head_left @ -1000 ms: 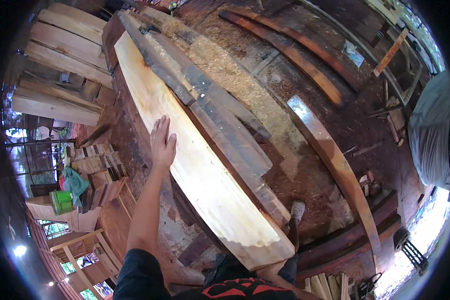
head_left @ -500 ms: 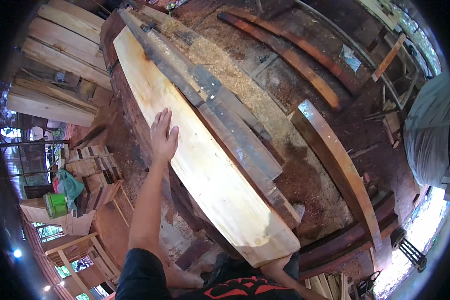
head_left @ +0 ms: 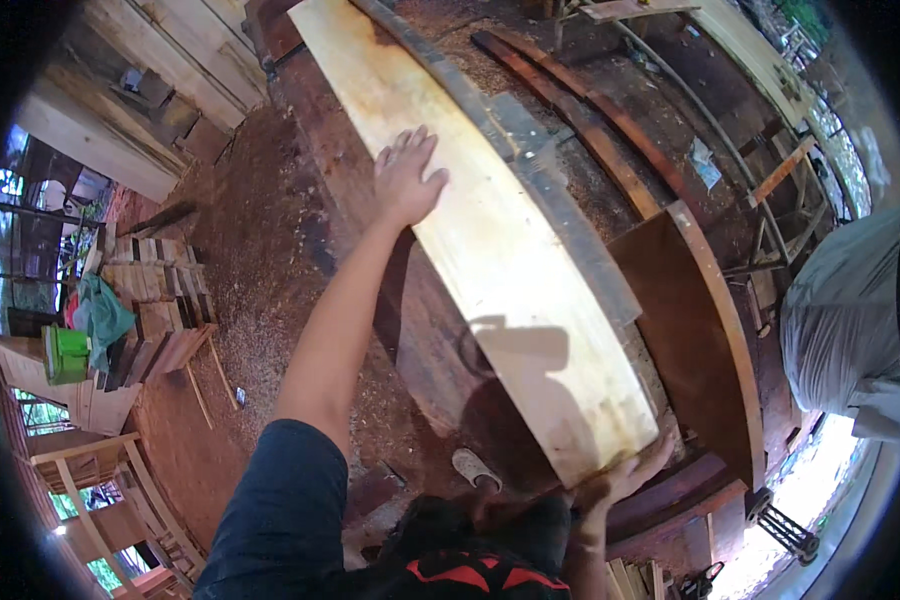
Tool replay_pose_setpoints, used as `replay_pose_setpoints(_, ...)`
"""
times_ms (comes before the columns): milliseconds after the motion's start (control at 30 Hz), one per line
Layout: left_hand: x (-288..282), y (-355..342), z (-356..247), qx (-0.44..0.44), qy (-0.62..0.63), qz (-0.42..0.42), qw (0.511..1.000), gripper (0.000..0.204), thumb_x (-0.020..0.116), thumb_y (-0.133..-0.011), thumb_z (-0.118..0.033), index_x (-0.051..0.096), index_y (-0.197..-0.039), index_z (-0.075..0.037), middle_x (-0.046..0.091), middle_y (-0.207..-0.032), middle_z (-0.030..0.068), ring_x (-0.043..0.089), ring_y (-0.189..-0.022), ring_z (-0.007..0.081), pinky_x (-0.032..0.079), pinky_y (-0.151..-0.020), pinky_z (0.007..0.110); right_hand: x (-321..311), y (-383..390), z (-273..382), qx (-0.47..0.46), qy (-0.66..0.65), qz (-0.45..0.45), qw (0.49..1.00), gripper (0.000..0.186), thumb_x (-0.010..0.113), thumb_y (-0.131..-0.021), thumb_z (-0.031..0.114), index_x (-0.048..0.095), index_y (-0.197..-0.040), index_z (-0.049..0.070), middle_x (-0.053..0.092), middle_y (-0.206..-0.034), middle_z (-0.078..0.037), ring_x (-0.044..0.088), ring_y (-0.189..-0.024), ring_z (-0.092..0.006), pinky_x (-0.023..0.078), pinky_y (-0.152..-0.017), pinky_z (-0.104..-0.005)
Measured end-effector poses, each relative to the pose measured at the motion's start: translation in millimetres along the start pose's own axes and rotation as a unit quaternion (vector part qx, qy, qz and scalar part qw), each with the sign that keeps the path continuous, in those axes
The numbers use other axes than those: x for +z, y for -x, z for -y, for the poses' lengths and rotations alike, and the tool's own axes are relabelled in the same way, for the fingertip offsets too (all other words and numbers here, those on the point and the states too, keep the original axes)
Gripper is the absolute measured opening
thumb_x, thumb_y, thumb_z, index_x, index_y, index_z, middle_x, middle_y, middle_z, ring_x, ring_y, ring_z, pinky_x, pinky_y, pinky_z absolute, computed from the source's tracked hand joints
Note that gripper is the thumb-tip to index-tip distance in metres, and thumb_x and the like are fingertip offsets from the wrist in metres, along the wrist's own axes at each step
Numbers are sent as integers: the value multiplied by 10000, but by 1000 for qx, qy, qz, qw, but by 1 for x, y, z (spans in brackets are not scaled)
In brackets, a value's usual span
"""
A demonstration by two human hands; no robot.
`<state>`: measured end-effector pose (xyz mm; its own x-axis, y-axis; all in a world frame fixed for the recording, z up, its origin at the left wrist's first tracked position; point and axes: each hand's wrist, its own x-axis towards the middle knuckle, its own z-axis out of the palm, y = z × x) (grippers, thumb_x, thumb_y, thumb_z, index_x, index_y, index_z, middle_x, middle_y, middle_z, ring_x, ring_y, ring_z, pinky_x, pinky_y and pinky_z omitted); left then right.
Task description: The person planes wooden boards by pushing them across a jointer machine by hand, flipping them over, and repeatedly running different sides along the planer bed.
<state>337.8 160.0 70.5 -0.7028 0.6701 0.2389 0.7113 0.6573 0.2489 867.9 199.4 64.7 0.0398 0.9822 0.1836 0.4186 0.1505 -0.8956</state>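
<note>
A long pale wooden board (head_left: 530, 270) runs from the far left down toward me, its near end rounded. My left hand (head_left: 410, 180) lies flat over the board's left edge, fingers stretched out and thumb apart. At the near end, my right hand (head_left: 620, 480) grips the board's end edge from beneath, its fingers partly hidden. The board's right side lies along a dark, worn beam-like support (head_left: 560, 225). A shadow falls across the board's near part.
A curved brown plank (head_left: 715, 330) stands on edge to the right, with two long reddish strips (head_left: 590, 105) beyond it. Stacked wood blocks (head_left: 160, 290) and a green container (head_left: 66, 355) are at left. A grey cloth-covered thing (head_left: 840, 310) stands far right.
The board and both hands now appear farther right, and the view has shifted. My right hand has come into clearer sight around the board's near end. My left hand stays on its left edge.
</note>
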Motion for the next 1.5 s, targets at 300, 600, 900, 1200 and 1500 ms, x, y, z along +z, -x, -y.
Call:
replay_pose_setpoints(300, 3, -10, -19, 0, 51, -24, 998, 616, 561, -956, -479, 530, -1468, -138, 415, -1611, 73, 326, -1511, 273, 214, -1237, 496, -30, -5, 9, -390, 233, 357, 816, 524, 499, -963, 341, 606, -1391, 60, 546, -1508, -156, 354, -1474, -490, 98, -1247, -578)
replay_pose_setpoints(600, 9, -23, 27, -15, 33, -32, 999, 618, 540, -967, -488, 519, -1480, -144, 422, -1610, 53, 321, -1513, 260, 198, -1242, 491, 10, 12, 16, -379, 224, 358, 824, 511, 516, -951, 309, 615, -1381, 53, 543, -1507, -171, 358, -1470, -495, 113, -1243, -571)
replay_pose_setpoints(900, 16, -61, 55, -12, 48, -46, 998, 628, 532, -957, -489, 523, -1476, -135, 417, -1615, 50, 320, -1514, 252, 191, -1243, 494, 51, 6, 35, -387, 236, 348, 820, 499, 529, -946, 286, 620, -1383, 64, 545, -1503, -182, 360, -1470, -496, 131, -1232, -575)
replay_pose_setpoints(1200, 18, -96, 90, -8, 47, -61, 997, 620, 524, -959, -488, 536, -1467, -133, 423, -1608, 49, 328, -1511, 245, 186, -1244, 491, 95, 11, 60, -391, 246, 349, 816, 484, 521, -965, 277, 605, -1393, 66, 552, -1495, -180, 364, -1468, -490, 182, -1210, -608)
replay_pose_setpoints(1500, 18, -134, 126, -19, 39, -43, 998, 636, 525, -958, -513, 536, -1473, -140, 417, -1613, 47, 321, -1516, 240, 185, -1249, 486, 141, 10, 78, -397, 264, 356, 804, 461, 511, -985, 273, 592, -1380, 48, 519, -1524, -178, 359, -1470, -490, 228, -1184, -625)
